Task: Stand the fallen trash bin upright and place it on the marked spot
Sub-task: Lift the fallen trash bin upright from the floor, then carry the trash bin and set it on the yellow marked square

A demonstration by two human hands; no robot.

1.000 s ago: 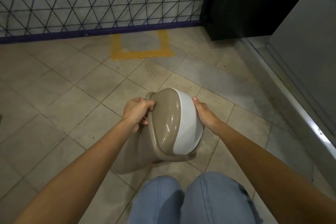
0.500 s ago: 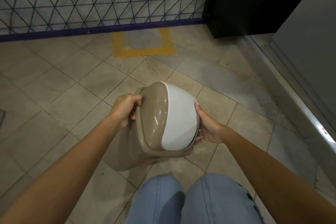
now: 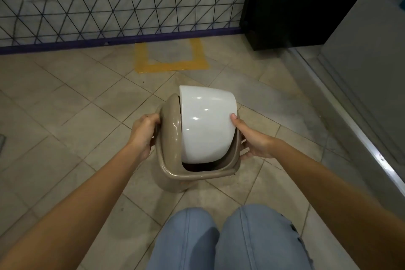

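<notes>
A beige trash bin [image 3: 173, 173] with a white swing lid [image 3: 206, 125] is held between my hands above the tiled floor, roughly upright, its top facing me. The white lid is swung partly up, showing a dark gap at its near edge. My left hand [image 3: 143, 136] grips the left side of the bin's rim. My right hand [image 3: 252, 140] grips the right side, thumb resting on the white lid. The marked spot [image 3: 171, 66] is a yellow tape outline on the floor against the wall, beyond the bin.
A wall with a black triangular grid and a purple base strip [image 3: 109, 40] runs behind the mark. A dark cabinet [image 3: 285, 6] stands at the back right, a grey panel with a metal rail [image 3: 350, 127] along the right. My knees in blue jeans [image 3: 219, 237] are below.
The bin has turned from tilted sideways to roughly upright and moved forward toward the yellow mark. The white lid has swung up. Both hands keep their grip.
</notes>
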